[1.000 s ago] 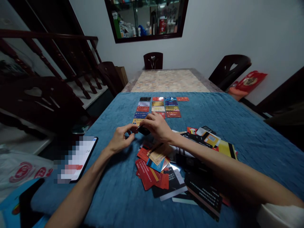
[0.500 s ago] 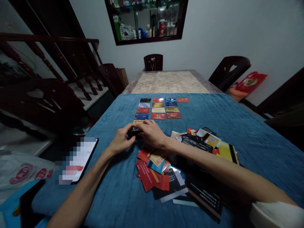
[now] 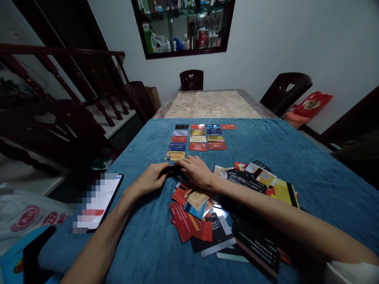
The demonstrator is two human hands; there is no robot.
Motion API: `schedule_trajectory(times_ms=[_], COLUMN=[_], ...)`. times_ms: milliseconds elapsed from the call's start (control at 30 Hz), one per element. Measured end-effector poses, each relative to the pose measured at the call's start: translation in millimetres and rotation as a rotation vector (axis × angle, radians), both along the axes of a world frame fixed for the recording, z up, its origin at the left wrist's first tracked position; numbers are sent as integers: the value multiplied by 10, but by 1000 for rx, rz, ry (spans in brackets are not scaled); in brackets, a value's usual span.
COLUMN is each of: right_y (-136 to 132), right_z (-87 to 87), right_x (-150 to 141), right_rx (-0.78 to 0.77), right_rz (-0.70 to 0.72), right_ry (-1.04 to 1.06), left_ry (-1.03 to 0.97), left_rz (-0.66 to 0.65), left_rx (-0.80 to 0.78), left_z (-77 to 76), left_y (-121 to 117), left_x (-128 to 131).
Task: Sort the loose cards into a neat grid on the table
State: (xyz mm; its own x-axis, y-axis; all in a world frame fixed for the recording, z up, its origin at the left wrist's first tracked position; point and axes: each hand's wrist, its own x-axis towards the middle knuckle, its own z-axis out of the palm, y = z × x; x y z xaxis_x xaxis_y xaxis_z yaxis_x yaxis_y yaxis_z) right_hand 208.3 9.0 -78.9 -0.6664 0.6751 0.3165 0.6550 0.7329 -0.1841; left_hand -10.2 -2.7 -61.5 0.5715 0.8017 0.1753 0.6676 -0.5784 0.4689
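Note:
A black card (image 3: 173, 170) is held low over the cloth between my two hands. My left hand (image 3: 152, 176) grips its left end, thumb below and fingers on top. My right hand (image 3: 196, 169) is closed on the right end, partly covering it. Just beyond lies a yellow card (image 3: 175, 156), the nearest in a left column under a blue card (image 3: 177, 146). Other cards form more columns to the right, with a single red card (image 3: 228, 127) at the far right. A loose heap of cards, including a red card (image 3: 184, 221), lies beneath and beside my right forearm.
A blue cloth (image 3: 139, 244) covers the near table. At the left edge rests a phone (image 3: 102, 205) with a blurred screen. Dark wooden chairs (image 3: 191, 80) surround the table, and a white plastic bag (image 3: 32, 213) is at lower left.
My hands have drawn back slightly from the left column, bringing the black card toward me. The yellow card, partly covered before, now shows fully.

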Motion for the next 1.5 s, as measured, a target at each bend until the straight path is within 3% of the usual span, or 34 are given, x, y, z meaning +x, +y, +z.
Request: schedule_trajectory(times_ms=[267,533,767,967,1167,1500], right_y=[-48,-21,-19,-19,-30,108], right_z=[20,70,147,204,292,347], right_x=[-53,-21,121,335,619,1281], right_rx=[114,323,372,340,292,268], right_rz=[-9,-10,-30,-60,-104,-137], right_ry=[-92,-121,-137,-153,-164,-103], left_ry=[-87,-179,-179,-137,34,136], left_rz=[39,60,44,41,-6,-100], left_rx=[-3,-10,64,225,334,400], left_z=[6,10,9,97,174,295], left_y=[-11,7,44,-5,-16,295], left_x=[37,87,182,321,548,1116])
